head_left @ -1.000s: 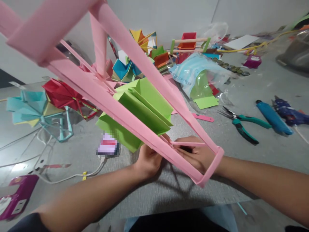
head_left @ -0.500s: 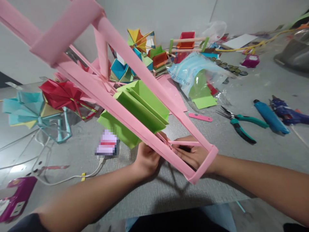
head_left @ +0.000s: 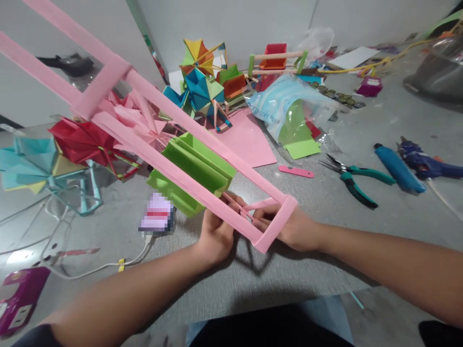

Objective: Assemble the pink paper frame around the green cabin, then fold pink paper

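A long pink paper frame (head_left: 173,174) slants across the view from the upper left, its near end above my hands. Between its rails sits a folded bright-green paper piece (head_left: 197,161). Below the frame, my left hand (head_left: 217,238) has its fingers closed around a thin pink paper stick (head_left: 240,208) beside the green piece. My right hand (head_left: 298,227) pinches at the stick's other end, partly behind the frame's end bar. The rails cover some of the fingertips, so the exact join between stick and frame is hidden.
Green-handled pliers (head_left: 356,180), a blue glue gun (head_left: 427,161) and a pink cutter (head_left: 295,171) lie right. Folded paper wheels, red (head_left: 85,140) and teal (head_left: 31,161), stand left, near a cabled phone (head_left: 156,212). A purple hole punch (head_left: 25,294) sits lower left.
The pink frame has shifted left and lower in view, its far end dropping away and looking smaller. Both hands keep their hold, and my right hand has come slightly left.
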`<state>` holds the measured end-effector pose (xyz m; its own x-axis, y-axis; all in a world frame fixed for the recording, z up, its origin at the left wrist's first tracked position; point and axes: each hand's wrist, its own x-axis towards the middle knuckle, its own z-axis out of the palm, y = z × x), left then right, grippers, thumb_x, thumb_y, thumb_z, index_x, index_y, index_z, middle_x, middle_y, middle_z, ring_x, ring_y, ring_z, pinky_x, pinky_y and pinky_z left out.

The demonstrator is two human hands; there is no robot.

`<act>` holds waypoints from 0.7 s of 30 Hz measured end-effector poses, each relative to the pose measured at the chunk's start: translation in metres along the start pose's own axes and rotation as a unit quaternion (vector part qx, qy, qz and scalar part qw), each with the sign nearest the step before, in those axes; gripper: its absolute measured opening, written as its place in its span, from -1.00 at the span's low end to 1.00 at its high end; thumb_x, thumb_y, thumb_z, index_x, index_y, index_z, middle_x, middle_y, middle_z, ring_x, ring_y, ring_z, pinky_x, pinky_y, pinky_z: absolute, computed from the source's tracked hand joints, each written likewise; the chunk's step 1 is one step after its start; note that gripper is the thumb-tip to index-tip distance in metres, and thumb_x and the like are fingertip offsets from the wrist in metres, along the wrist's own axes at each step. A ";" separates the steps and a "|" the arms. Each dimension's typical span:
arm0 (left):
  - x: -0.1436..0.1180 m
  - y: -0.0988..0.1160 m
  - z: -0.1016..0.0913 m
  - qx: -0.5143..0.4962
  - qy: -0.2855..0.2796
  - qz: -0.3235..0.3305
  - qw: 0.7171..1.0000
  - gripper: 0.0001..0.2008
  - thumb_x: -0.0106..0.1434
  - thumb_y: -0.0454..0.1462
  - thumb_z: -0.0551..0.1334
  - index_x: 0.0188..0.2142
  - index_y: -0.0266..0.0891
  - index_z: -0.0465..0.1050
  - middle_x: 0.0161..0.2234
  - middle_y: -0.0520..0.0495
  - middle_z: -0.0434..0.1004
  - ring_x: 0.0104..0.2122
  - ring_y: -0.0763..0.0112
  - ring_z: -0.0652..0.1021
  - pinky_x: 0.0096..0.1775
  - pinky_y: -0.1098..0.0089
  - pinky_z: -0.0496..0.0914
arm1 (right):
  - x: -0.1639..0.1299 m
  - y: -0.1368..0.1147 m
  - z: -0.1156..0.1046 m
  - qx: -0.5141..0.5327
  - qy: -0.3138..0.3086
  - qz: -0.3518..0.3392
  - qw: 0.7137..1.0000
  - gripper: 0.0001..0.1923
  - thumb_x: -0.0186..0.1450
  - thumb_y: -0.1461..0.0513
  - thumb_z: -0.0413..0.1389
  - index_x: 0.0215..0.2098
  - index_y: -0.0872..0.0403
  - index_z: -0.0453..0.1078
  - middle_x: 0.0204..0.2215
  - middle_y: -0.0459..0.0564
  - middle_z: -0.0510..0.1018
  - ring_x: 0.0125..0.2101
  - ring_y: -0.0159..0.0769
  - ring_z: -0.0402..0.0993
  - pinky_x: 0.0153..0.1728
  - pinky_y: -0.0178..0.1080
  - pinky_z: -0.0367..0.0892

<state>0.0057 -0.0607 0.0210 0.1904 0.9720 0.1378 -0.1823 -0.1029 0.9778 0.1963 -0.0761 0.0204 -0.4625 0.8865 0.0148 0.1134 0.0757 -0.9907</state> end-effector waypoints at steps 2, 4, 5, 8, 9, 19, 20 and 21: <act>0.000 -0.001 0.000 -0.029 -0.021 -0.003 0.999 -0.47 0.29 0.21 0.47 -0.39 -0.18 0.48 -0.47 0.01 0.51 -0.51 0.41 0.49 -0.43 0.37 0.48 | 0.000 -0.001 0.001 0.004 -0.020 -0.005 1.000 -0.57 0.43 -0.10 0.31 -0.35 0.06 0.58 -0.47 -0.09 0.51 -0.41 -0.32 0.39 -0.34 -0.25 0.42; 0.000 -0.004 -0.001 -0.045 -0.040 -0.003 0.998 -0.48 0.29 0.19 0.48 -0.37 -0.18 0.48 -0.49 0.03 0.49 -0.53 0.43 0.47 -0.47 0.39 0.44 | 0.000 -0.002 0.001 0.012 -0.028 -0.005 1.000 -0.54 0.40 -0.08 0.35 -0.45 0.06 0.47 -0.57 -0.18 0.36 -0.51 -0.40 0.22 -0.45 -0.29 0.29; 0.000 -0.005 -0.002 -0.047 -0.045 -0.007 0.998 -0.48 0.29 0.19 0.48 -0.36 -0.18 0.48 -0.48 0.02 0.50 -0.53 0.43 0.47 -0.48 0.40 0.43 | 0.000 -0.003 0.001 0.020 -0.029 -0.004 0.999 -0.52 0.38 -0.07 0.37 -0.48 0.05 0.42 -0.58 -0.20 0.33 -0.53 -0.42 0.17 -0.48 -0.30 0.23; -0.003 -0.007 -0.006 -0.051 -0.058 -0.035 0.996 -0.49 0.33 0.20 0.44 -0.32 -0.17 0.47 -0.50 0.03 0.50 -0.56 0.44 0.45 -0.51 0.40 0.39 | 0.000 -0.003 0.001 0.043 -0.037 -0.003 0.998 -0.51 0.35 -0.08 0.38 -0.49 0.07 0.40 -0.57 -0.18 0.37 -0.53 -0.43 0.20 -0.49 -0.30 0.19; -0.005 -0.007 -0.007 -0.054 -0.063 -0.047 0.995 -0.51 0.35 0.19 0.43 -0.30 -0.16 0.47 -0.51 0.04 0.49 -0.57 0.45 0.44 -0.53 0.40 0.37 | 0.000 -0.003 0.001 0.044 -0.045 -0.003 0.998 -0.51 0.36 -0.07 0.37 -0.48 0.08 0.41 -0.56 -0.17 0.38 -0.52 -0.43 0.21 -0.48 -0.30 0.19; -0.009 -0.005 -0.005 -0.053 -0.069 -0.011 0.996 -0.58 0.42 0.14 0.38 -0.30 -0.13 0.49 -0.52 0.04 0.43 -0.58 0.41 0.42 -0.54 0.35 0.37 | -0.001 0.001 -0.001 0.026 -0.076 -0.025 0.996 -0.59 0.45 -0.01 0.30 -0.42 0.10 0.47 -0.55 -0.17 0.39 -0.51 -0.43 0.25 -0.48 -0.33 0.21; -0.008 -0.004 -0.004 -0.054 -0.074 -0.020 0.996 -0.57 0.42 0.15 0.37 -0.30 -0.13 0.49 -0.53 0.04 0.43 -0.59 0.41 0.42 -0.55 0.34 0.38 | -0.001 0.001 -0.001 0.020 -0.074 -0.027 0.997 -0.58 0.45 -0.01 0.29 -0.41 0.11 0.48 -0.55 -0.16 0.41 -0.51 -0.43 0.26 -0.48 -0.33 0.22; -0.007 -0.003 -0.004 -0.049 -0.078 -0.026 0.995 -0.55 0.41 0.18 0.37 -0.31 -0.13 0.50 -0.53 0.04 0.43 -0.59 0.41 0.41 -0.55 0.33 0.37 | -0.001 0.001 -0.001 0.016 -0.075 -0.028 0.997 -0.57 0.46 -0.02 0.28 -0.41 0.11 0.48 -0.55 -0.16 0.41 -0.51 -0.43 0.26 -0.48 -0.33 0.22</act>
<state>0.0007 -0.0665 0.0163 0.3474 0.9303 0.1174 -0.2606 -0.0245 0.9651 0.1977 -0.0770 0.0196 -0.5931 0.8034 0.0528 0.0569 0.1072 -0.9926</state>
